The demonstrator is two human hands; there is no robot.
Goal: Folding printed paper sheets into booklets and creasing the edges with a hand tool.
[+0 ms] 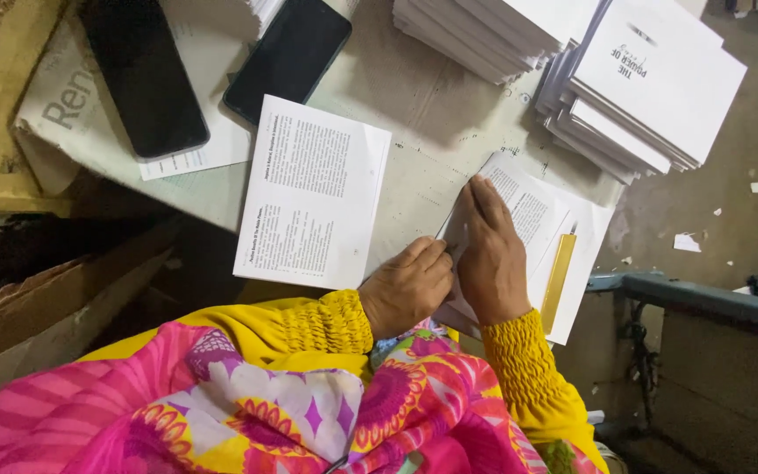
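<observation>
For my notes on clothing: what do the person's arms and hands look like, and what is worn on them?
Both hands, left hand and right hand, are bare, with no gloves. Each arm wears a mustard-yellow sleeve with a gathered, ribbed cuff at the wrist.

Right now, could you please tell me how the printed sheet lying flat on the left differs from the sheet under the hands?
The folded printed sheet on the left lies flat and untouched; the sheet under the hands is pressed by the left hand and the right hand, its near edge lifted. The left sheet shows in full; the hands partly cover the other, and a yellow strip lies beside it. Both are white paper with black print.
</observation>
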